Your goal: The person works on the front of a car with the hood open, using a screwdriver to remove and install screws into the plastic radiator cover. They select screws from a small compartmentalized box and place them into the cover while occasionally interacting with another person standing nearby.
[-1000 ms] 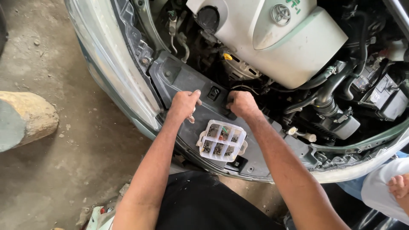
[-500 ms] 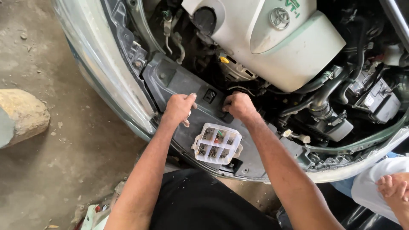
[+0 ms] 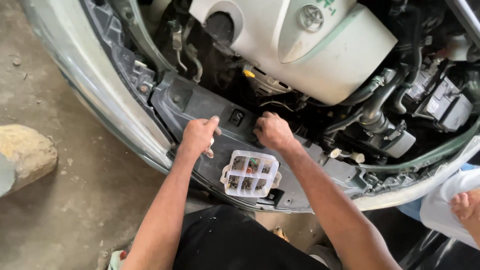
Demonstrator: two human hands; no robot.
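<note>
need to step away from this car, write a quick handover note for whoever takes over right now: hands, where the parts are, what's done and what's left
Left hand: palm down, pressing on the dark grey plastic radiator cover panel at the front of the engine bay; whether it holds anything cannot be told.
Right hand: fingers curled over the panel's rear edge, next to a small black square clip.
Clear plastic compartment box of small fasteners: resting on the panel between the forearms, lid off or open.
White engine cover sits behind the hands.
Done: the panel lies across the front in its place.
Left: whether the clips are all seated cannot be seen, so check each one.
</note>
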